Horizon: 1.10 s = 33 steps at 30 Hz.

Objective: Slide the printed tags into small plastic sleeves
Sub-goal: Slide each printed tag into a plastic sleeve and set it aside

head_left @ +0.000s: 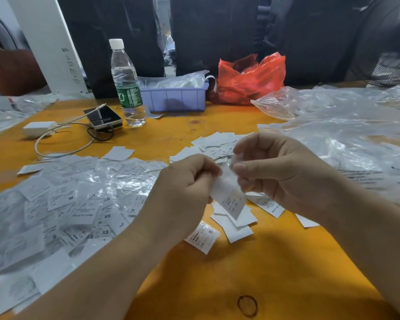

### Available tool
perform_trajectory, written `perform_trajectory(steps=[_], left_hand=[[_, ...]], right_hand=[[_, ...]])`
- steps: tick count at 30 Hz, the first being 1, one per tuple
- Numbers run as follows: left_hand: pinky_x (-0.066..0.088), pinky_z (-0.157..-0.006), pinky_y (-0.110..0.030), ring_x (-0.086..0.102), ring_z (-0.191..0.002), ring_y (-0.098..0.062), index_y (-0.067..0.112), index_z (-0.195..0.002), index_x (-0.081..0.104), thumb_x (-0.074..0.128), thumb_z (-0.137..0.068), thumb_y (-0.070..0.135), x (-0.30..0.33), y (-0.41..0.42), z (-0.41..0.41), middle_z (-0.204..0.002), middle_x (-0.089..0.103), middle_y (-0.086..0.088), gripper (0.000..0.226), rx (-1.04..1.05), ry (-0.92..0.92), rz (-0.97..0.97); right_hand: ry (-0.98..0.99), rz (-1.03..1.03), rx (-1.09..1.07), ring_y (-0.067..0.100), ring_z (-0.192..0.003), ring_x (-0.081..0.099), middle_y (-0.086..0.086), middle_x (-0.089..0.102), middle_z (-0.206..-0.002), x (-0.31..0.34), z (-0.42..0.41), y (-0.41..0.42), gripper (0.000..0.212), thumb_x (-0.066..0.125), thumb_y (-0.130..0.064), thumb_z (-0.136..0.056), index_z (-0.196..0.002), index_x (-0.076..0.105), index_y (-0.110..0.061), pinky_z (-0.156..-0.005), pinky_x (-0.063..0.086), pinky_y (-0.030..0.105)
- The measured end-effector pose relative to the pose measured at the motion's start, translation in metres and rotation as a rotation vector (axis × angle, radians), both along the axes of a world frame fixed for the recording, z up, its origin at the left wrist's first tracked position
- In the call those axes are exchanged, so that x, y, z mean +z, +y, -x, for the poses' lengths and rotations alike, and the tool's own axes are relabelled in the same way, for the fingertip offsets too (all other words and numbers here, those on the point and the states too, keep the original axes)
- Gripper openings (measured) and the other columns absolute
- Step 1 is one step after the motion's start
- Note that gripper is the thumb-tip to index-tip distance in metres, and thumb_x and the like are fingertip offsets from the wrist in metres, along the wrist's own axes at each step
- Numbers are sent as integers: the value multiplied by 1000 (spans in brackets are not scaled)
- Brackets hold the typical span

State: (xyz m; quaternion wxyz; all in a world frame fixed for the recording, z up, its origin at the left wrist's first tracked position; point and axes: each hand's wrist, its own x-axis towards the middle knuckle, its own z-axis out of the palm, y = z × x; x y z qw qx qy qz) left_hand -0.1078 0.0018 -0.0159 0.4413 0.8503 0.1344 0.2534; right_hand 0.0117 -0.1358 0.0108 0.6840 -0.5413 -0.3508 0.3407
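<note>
Right at the middle of the frame, both hands were up off the orange table (275,273) and working one piece between them. The left hand (183,183) had its fingers curled, pinching the upper left end of a printed tag (231,199). The right hand (280,167) was pinching a small plastic sleeve (229,172) at the tag's upper end, fingers bent round it, though the film was so clear and blurred that its mouth couldn't be made out.

Here's the line that mattered: the tag's long axis ran on a slant, from upper left between the fingertips down to lower right, where the free end hung clear below both hands. The two hands sat close together, fingertips nearly meeting over the tag's top, left hand lower in the frame, right hand a touch higher. By my read, the tag had to travel along that slant into the sleeve, so the right hand's hold on the opening was what counted.

The tag itself looked like thin white paper, limp, with small dark print on its lower half, too fine to read. Whether any of it was already inside the film couldn't be told.

Lower left held a heap of sleeved tags (62,204); loose tags (233,227) lay just below the hands.
</note>
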Motion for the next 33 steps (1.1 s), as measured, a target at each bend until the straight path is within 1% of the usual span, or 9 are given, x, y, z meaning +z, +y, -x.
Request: perform_trajectory(steps=[4,8,13,19,22,25,28,30,33], left_hand=[[50,-52,-24,59,-58,-7,19,-81,71,45,-85,33,2,0,-2,-67,68,-1,30,-131,-29,251],[50,-60,-27,61,-65,-14,15,-85,71,51,-85,50,2,2,0,-73,68,-8,41,-214,-47,234],[53,-67,-28,68,-77,-11,26,-89,70,66,-75,42,4,1,1,-80,72,8,22,-216,-44,159],[56,-68,-32,67,-82,-32,15,-84,72,75,-78,32,7,2,0,-80,72,-7,18,-219,-119,298],[58,-75,-44,67,-88,-36,13,-81,70,67,-89,15,6,6,-2,-81,72,-11,9,-166,-128,423],[59,-71,-38,67,-92,-39,15,-79,70,63,-91,14,7,8,-2,-81,72,-11,14,-143,-125,525],[60,-65,-32,68,-92,-40,13,-79,69,62,-91,13,9,9,-1,-81,71,-13,14,-151,-135,620],[60,-66,-33,70,-89,-36,11,-80,67,60,-92,13,9,10,-2,-78,71,-10,13,-150,-139,631],[60,-61,-30,70,-85,-33,9,-83,63,56,-95,13,11,12,0,-81,71,-14,14,-96,-152,622]], right_hand=[[-59,65,18,24,-67,66,11,68,-74,-4,2,2,33,76,-2,-56,-87,65,-4,-62,57,30],[-194,138,-35,25,-74,67,10,66,-82,-3,2,1,44,79,-12,-52,-93,66,-3,-72,59,39],[-264,173,-56,21,-72,67,7,68,-91,-4,3,1,54,82,-25,-46,-96,68,-10,-69,58,38],[-126,196,41,19,-59,63,10,67,-73,-5,-4,1,42,77,-20,-65,-100,64,-1,-57,55,28],[-48,221,112,18,-57,60,12,66,-76,-3,-6,0,43,73,-23,-75,-105,62,6,-56,54,26],[-29,222,143,17,-55,53,21,64,-83,-1,-8,-3,42,77,-16,-72,-107,65,4,-54,50,25],[-92,250,161,26,-61,48,32,64,-95,1,-8,-5,30,77,-6,-68,-98,73,-6,-54,46,25],[-132,274,157,26,-64,46,31,67,-97,3,-6,-5,19,80,-6,-69,-86,77,-13,-55,45,25],[-156,297,116,19,-59,47,22,69,-89,3,-4,-4,7,72,-10,-70,-75,76,-14,-56,46,23]])
